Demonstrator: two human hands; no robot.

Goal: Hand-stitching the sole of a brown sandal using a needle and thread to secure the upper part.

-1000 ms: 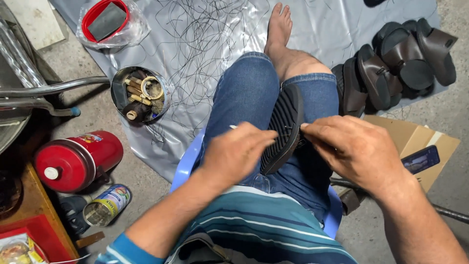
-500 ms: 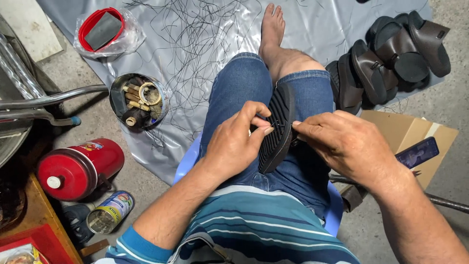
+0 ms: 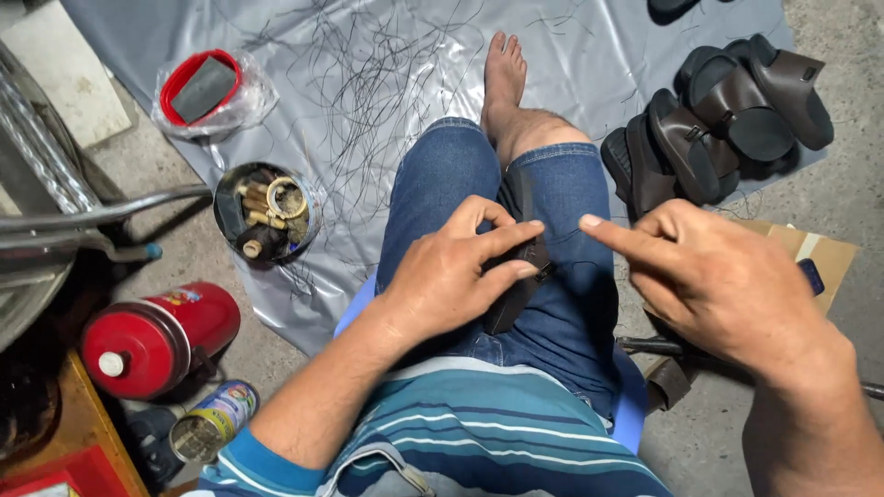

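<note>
1. A grey plastic sheet (image 3: 387,83) covers the floor, strewn with thin black trimmings (image 3: 368,92).
2. A red round container (image 3: 198,87) holding a grey block lies in clear wrapping at the sheet's upper left.
3. A round tin (image 3: 267,213) filled with small spools and rings stands at the sheet's left edge.
4. A red canister (image 3: 157,339) lies on its side on the concrete, with a small printed can (image 3: 214,421) near it.
5. Dark brown sandals (image 3: 723,129) are piled at the right.
6. A cardboard box (image 3: 810,248) sits below them, a dark blue object, perhaps a phone, on it.
7. Curved metal bars (image 3: 83,221) reach in from the left.
</note>
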